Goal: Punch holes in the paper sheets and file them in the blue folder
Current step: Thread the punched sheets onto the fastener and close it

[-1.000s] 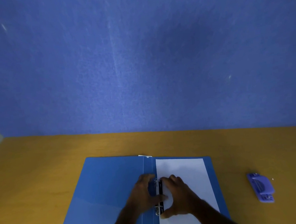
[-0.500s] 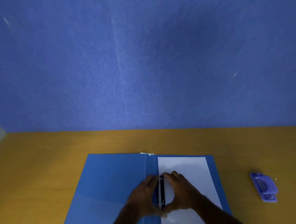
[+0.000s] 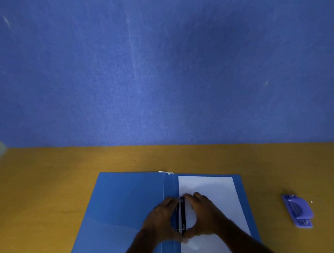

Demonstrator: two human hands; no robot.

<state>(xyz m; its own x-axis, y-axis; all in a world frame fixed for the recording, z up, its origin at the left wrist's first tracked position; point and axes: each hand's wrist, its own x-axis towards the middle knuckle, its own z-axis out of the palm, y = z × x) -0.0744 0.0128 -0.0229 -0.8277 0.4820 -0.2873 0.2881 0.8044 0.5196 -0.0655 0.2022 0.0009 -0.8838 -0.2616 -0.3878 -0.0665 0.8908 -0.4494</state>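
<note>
Blue felt-like wall (image 3: 155, 65) fills most of the view; below it, a yellow-brown wooden counter (image 3: 45, 190).

Blue folder (image 3: 125, 209) lies open flat on the counter, left cover bare, paper sheets (image 3: 209, 185) on the right half with their left edge at the spine. Black ring clip (image 3: 181, 214) runs along the spine, its metal prongs showing at both ends. The sheets sit squared against it, which suggests they are already threaded on and the punching is done.

Left hand (image 3: 161, 219) and right hand (image 3: 204, 215) flank the clip, index fingers curved in at its far end, thumbs meeting at the near end. Left grip: fingers curled against the clip's left side. Right grip: fingers arched over the paper edge and touching the clip's right side. Judged purpose: squeezing or pressing the mechanism shut from both sides so the sheets lock in. Whether either hand truly pinches the bar or only presses on it cannot be told.

Hole punch (image 3: 297, 210), blue, rests well apart to the right on the counter, set aside, with a tiny white speck near it.

Hidden or unclear: punched holes are covered by the hands; the number of sheets cannot be counted; the folder's near edge and both forearms are cut off at the bottom; a small white tab (image 3: 165, 172) pokes out at the spine's far end, nature unclear. Pale surface at the far left edge is blurred.
</note>
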